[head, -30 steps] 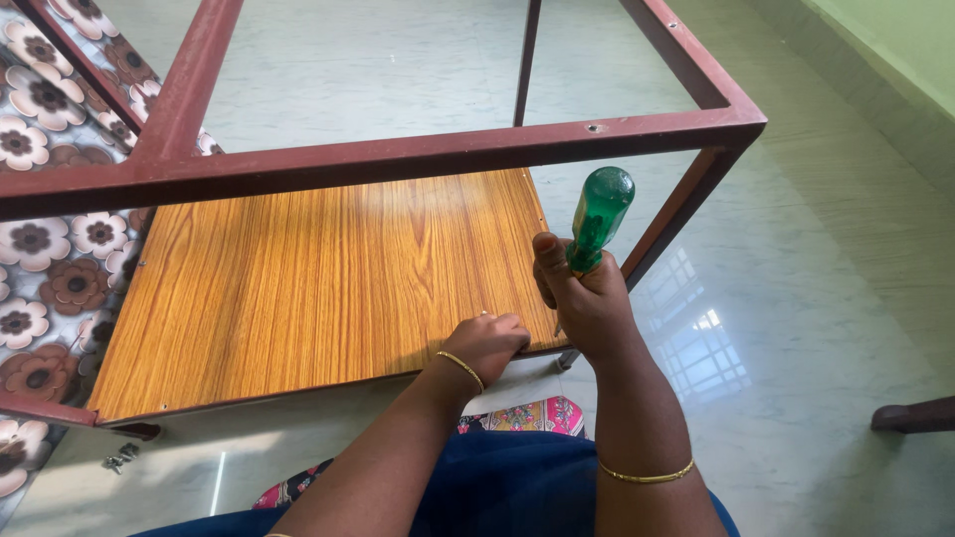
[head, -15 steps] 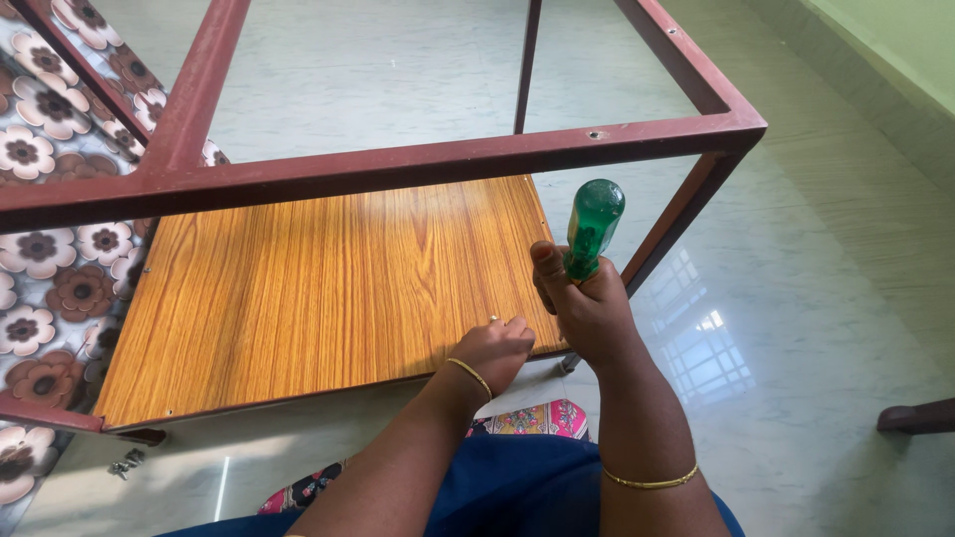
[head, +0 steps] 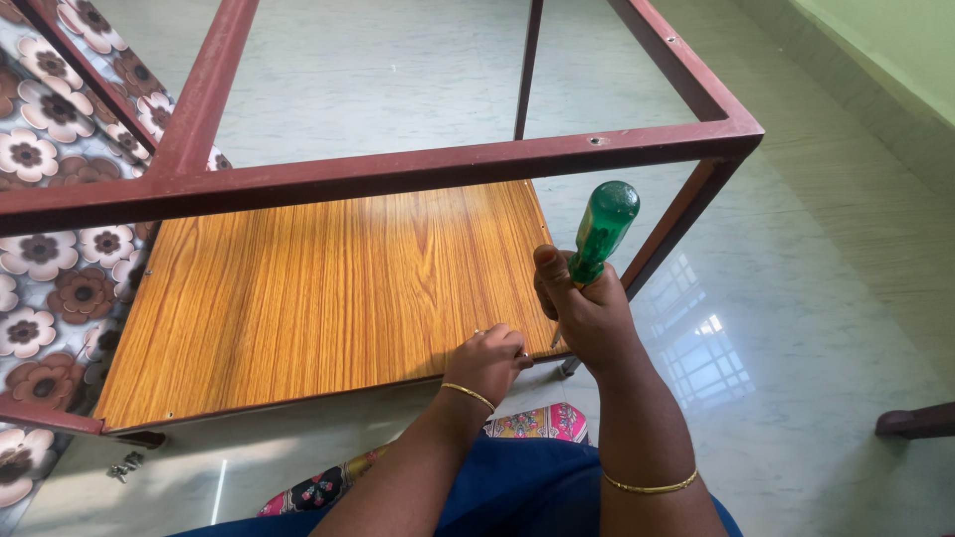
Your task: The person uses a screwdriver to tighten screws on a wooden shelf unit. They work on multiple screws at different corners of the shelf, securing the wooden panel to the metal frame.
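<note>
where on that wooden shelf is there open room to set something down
Most of the wooden shelf board is bare, from the floral fabric side across to its middle, under the red metal frame. The near right corner is crowded: the left hand rests there and the right hand grips a green-handled screwdriver.

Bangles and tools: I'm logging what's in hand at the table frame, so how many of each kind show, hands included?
Hands: 2, the left hand on the wooden shelf board and the right hand gripping the tool
Gold bangles: 2, one on the left wrist, one on the right forearm
Green-handled screwdriver: 1
Total: 5
</note>
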